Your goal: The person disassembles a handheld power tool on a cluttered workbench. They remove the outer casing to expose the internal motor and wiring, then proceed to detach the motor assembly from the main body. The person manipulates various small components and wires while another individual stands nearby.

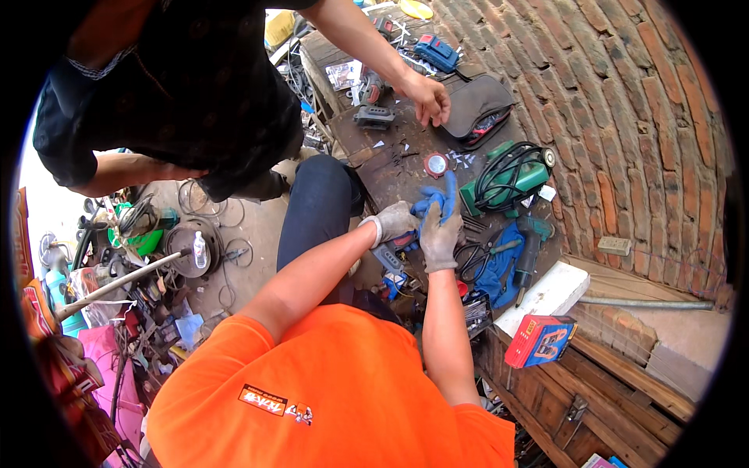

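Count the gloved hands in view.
2: the person's left hand and right hand, close together. The co-worker's hand beside the dark pouch is bare; the other is unclear.

Bare brick wall [601, 109]; brown bench [382, 175]; wooden planks [601, 390]; grey floor [265, 242]; bright glare [69, 183] left

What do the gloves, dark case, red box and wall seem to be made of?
Gloves: probably knit cloth, matte grey at the cuffs, with blue parts that may be a rubbery coating.
Case: likely fabric, dull, with rounded corners, though any stiffening is hidden.
Red box: probably printed cardboard, smooth, with flat panels and crisp edges.
Wall: rough brick, shown by reddish courses and recessed joints.
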